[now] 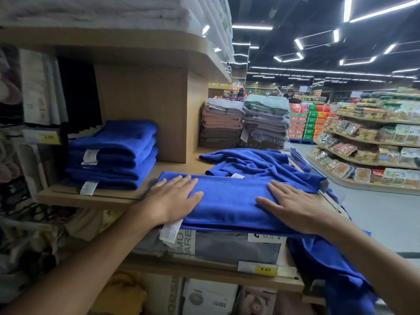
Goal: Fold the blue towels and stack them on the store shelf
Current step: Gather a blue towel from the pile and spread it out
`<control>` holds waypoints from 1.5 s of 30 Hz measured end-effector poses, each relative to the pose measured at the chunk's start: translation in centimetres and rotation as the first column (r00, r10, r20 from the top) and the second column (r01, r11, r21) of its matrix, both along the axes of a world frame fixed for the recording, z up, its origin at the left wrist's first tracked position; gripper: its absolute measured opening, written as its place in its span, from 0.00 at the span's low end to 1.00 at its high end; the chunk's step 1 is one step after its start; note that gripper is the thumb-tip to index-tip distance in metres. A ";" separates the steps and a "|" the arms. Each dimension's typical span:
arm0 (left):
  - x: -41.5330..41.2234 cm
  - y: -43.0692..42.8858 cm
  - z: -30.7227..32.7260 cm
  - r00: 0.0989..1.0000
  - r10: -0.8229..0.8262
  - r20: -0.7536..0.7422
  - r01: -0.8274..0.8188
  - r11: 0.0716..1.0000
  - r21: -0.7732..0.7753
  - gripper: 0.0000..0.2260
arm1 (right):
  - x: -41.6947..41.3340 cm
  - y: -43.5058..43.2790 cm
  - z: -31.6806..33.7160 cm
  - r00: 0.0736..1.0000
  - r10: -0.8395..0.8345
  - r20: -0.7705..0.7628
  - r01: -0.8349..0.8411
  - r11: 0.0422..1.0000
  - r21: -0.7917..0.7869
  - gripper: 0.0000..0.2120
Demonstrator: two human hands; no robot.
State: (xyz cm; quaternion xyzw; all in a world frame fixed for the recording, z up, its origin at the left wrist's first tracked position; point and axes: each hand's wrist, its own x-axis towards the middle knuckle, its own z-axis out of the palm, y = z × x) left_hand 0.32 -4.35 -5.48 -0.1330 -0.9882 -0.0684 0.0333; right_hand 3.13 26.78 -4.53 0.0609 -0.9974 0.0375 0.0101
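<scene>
While the left hand [172, 198] and right hand [293, 208] press flat, fingers spread, on a half-folded blue towel [229, 201] at the shelf [68, 197] edge, its long axis runs nine to three o'clock. The folded blue stack [111, 155] sits at ten o'clock, nearer the left hand.

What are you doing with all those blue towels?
A person is folding blue towels in a shop. Both hands lie flat on one partly folded towel, the left hand on its left end and the right hand on its right end, pressing it smooth on the wooden shelf. A neat stack of folded blue towels sits further left. Another blue towel lies crumpled behind, not yet folded.
</scene>
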 end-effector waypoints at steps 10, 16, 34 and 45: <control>-3.9 1.1 1.0 0.995 -0.017 0.095 0.021 0.999 -0.048 0.30 | -3.2 2.8 0.8 0.998 -0.030 0.064 0.040 0.987 -0.158 0.44; -4.1 3.4 2.5 0.996 -0.042 0.074 0.046 0.997 -0.057 0.31 | -1.1 3.2 0.7 0.892 -0.287 -0.350 0.303 0.953 -0.008 0.33; -2.8 6.5 0.5 0.994 -0.097 0.050 0.098 0.995 -0.016 0.34 | -0.6 0.9 6.0 0.899 -0.300 0.319 0.390 0.216 -0.895 0.17; -3.6 6.3 0.0 0.974 -0.202 -0.107 0.199 0.979 -0.031 0.24 | -3.6 -8.0 14.5 0.984 0.001 0.180 0.168 0.360 -0.918 0.08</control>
